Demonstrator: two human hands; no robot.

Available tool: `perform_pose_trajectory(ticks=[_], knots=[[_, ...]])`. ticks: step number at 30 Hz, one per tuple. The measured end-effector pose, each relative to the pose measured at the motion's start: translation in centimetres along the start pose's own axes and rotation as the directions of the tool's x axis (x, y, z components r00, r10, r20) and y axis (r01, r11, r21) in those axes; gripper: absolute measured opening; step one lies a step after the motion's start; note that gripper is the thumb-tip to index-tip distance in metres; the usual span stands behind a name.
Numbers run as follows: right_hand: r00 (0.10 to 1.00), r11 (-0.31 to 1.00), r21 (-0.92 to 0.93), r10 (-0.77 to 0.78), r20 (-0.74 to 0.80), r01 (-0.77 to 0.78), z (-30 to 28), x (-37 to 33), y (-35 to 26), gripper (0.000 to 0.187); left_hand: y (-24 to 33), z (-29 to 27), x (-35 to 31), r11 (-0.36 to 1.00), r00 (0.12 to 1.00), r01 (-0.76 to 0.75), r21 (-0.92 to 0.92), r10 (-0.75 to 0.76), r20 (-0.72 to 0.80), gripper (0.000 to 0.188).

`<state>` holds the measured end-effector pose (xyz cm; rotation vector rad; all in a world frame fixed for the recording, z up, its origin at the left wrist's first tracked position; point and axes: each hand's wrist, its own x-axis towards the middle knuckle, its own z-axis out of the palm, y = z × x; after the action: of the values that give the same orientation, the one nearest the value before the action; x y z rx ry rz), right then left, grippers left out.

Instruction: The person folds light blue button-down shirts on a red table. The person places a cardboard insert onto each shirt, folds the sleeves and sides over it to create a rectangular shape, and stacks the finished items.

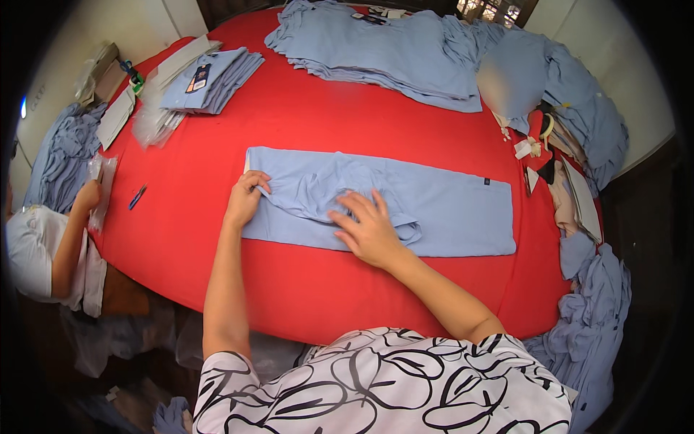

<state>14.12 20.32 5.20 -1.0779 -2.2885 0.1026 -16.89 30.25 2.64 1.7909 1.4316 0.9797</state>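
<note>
A light blue garment, probably a shirt (463, 217), lies in a long folded strip across the red-covered table (405, 289), a small dark tag near its right end. Its upper layer, perhaps a sleeve, is rumpled in the middle. At the strip's left end, my left hand (246, 197) pinches the edge of that loose layer between thumb and fingers. My right hand (370, 230) rests on the rumpled cloth with its fingers spread. A pale strip, perhaps card, peeks out beside my left fingertips.
Blue garments (390, 54) are stacked at the back; folded ones with tags (210, 79) sit back left. Blue-handled snips (137, 197) lie left. Another person's hand (88, 195) holds clear plastic at the left edge. A tape roll (547, 129) and heaped cloth (589, 325) line the right.
</note>
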Motion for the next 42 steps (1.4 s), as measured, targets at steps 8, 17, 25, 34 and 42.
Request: perform_pose_trajectory(ticks=[8,17,25,34,42], knots=[[0.955,0.941,-0.182,0.296,0.03,-0.286,-6.7,-7.0,3.3,0.059,0.7,0.0,0.0,0.996,1.0,-0.019,0.093,0.02,-0.006,0.024],[0.238,0.114,-0.311,0.886,-0.398,-0.944,-15.2,-19.0,11.5,0.064,2.4,-0.2,0.2,0.994,0.997,0.044,0.096,-0.049,0.056,0.024],[0.232,0.183,-0.169,0.913,-0.337,-0.968,-15.6,-22.0,16.5,0.059,1.9,-0.3,0.2,1.0,1.0,0.02,0.017,-0.02,0.02,0.023],[0.663,0.714,0.2,0.699,-0.269,-0.671,-16.6,-9.0,9.6,0.05,1.1,-0.4,0.0,0.999,1.0,0.024,-0.035,-0.025,-0.006,0.023],[0.771,0.802,-0.124,0.596,0.224,-0.584,-3.7,-2.7,-1.5,0.063,0.3,-0.1,0.5,1.0,1.0,0.02,-0.021,-0.02,0.009,0.023]])
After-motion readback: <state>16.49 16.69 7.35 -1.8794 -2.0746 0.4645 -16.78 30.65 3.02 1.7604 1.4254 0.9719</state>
